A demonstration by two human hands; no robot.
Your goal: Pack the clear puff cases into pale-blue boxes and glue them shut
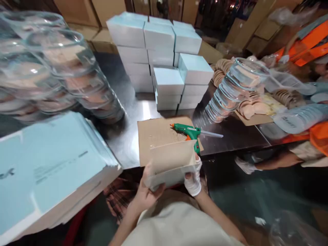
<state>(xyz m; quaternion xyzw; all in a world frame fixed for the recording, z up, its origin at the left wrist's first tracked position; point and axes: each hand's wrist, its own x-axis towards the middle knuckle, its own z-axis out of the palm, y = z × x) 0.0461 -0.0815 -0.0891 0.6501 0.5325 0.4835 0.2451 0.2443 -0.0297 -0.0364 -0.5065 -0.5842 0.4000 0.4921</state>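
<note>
Both my hands hold a half-folded cardboard box (172,163) just in front of the table edge. My left hand (146,191) is bare and grips the box's lower left corner, thumb along its front wall. My right hand (193,179) wears a white glove and pinches the box's right side. A green hot-glue gun (190,132) lies just beyond the box on a brown cardboard sheet (153,135), nozzle pointing left.
A steel table (128,112) carries stacked pale blue boxes (164,58), nested clear plastic bowls (46,71) at left and clear bowls (230,89) at right. Flat blue box blanks (51,167) lie at near left. A person in orange (307,41) is at the right.
</note>
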